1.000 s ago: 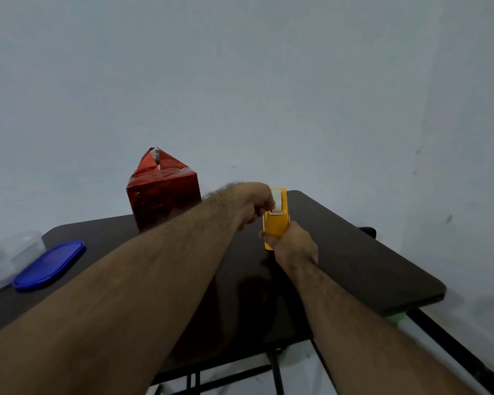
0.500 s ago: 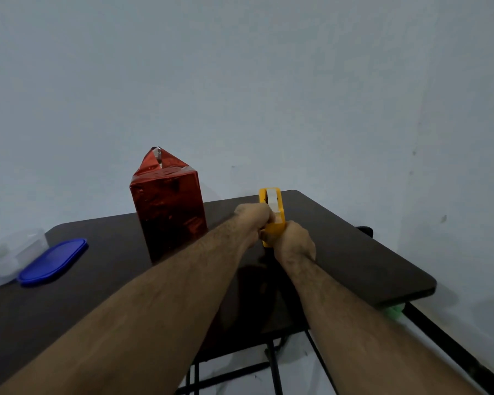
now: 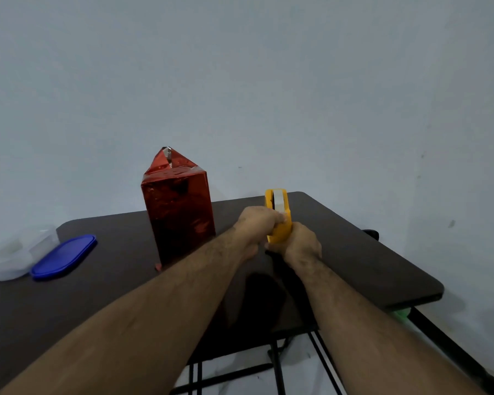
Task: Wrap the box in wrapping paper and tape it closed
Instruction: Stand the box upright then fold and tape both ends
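We grip the tape dispenser in both hands; the upright wrapped box stands left, nearer our left hand

Both hands meet on a yellow tape dispenser just right of the red-wrapped box: right hand gripping, left hand pinching tape.

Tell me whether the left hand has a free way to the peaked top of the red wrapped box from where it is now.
Probably yes. The left hand sits at the tape dispenser, just right of the red wrapped box, with nothing between them. It is busy pinching at the tape, though, and would have to let go and lift up to the peak.
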A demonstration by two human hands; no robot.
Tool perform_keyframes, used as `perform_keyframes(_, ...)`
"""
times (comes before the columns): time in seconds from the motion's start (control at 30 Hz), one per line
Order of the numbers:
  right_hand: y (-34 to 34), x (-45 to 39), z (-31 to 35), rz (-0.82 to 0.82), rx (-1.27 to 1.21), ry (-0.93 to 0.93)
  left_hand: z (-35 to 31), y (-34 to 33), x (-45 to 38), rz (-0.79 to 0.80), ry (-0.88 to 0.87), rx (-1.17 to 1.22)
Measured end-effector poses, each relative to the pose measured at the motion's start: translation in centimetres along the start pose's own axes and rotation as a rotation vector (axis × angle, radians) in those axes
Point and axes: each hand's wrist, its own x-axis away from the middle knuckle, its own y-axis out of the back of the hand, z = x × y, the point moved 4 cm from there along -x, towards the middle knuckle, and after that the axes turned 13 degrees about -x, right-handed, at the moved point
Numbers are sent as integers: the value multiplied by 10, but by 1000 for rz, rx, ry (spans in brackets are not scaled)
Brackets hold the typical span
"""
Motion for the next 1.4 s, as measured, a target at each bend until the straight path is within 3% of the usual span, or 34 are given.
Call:
perform_keyframes(0.13, 1, 4, 1, -21, -2, -11, -30, 38, 14, 31, -184, 42)
perform_keyframes(0.27, 1, 11, 9, -67, 53, 9, -53, 85, 34, 24, -238, 49)
perform_keyframes(0.43, 9, 30, 47, -244, 173, 262, -68, 144, 57, 4, -306, 10)
perform_keyframes(0.57, 25, 37, 96, -419, -185, 528, -75, 190, 74, -46, -318, -9)
perform_keyframes(0.63, 27, 34, 132, -286, -407, 561, -76, 217, 78, -84, -321, -29)
perform_keyframes(0.7, 23, 29, 170, -23, -573, 488, -71, 242, 78, -111, -317, -61)
perform_keyframes(0.8, 8, 24, 211, 363, -597, 355, -58, 265, 71, -126, -280, -117)
perform_keyframes(0.87, -3, 22, 225, 526, -549, 246, -47, 276, 65, -145, -251, -128)
perform_keyframes(1.13, -29, 12, 241, 618, -361, 92, -29, 299, 37, -127, -177, -184)
perform_keyframes(1.4, -62, 12, 239, 714, -643, -130, -29, 298, 17, 28, -193, -365)
